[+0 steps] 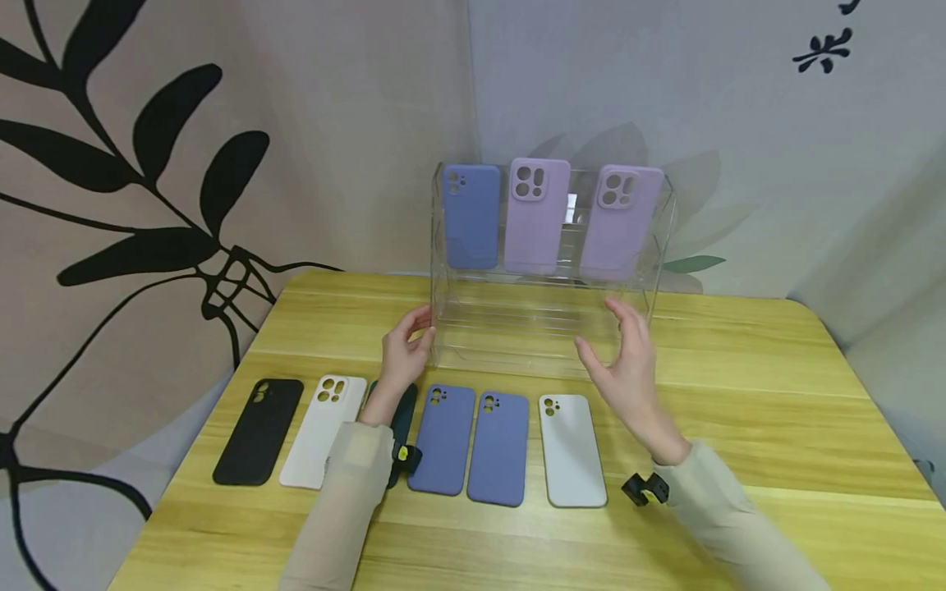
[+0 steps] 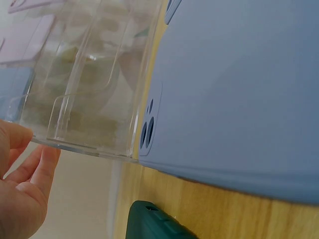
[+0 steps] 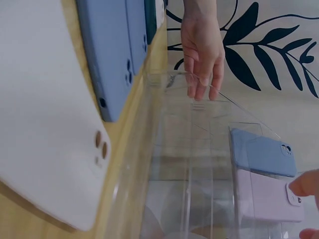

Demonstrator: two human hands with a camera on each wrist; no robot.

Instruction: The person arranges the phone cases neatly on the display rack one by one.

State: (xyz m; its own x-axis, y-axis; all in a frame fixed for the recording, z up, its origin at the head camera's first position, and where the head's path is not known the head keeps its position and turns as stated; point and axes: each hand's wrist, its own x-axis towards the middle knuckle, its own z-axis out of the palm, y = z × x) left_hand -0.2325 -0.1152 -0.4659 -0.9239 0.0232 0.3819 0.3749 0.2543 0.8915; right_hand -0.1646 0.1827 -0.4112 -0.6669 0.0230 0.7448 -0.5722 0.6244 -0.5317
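A clear acrylic display rack [image 1: 510, 336] with stepped tiers stands at the back of the table. Its upper tier bears a blue phone case [image 1: 471, 217] and two lilac phone cases, one in the middle [image 1: 535, 230] and one at the right [image 1: 622, 222]. The left hand [image 1: 405, 353] touches the rack's left side edge with its fingertips, as the left wrist view also shows. At the rack's front right, the right hand [image 1: 628, 373] hovers with thumb and fingers spread apart and nothing between them.
Phone cases lie in a row in front: black [image 1: 257, 432], white [image 1: 318, 435], dark green [image 2: 152, 221] partly hidden by the left arm, two blue [image 1: 441, 439] [image 1: 498, 449], and a whitish one [image 1: 572, 451]. A wall stands close behind the wooden table [image 1: 776, 394].
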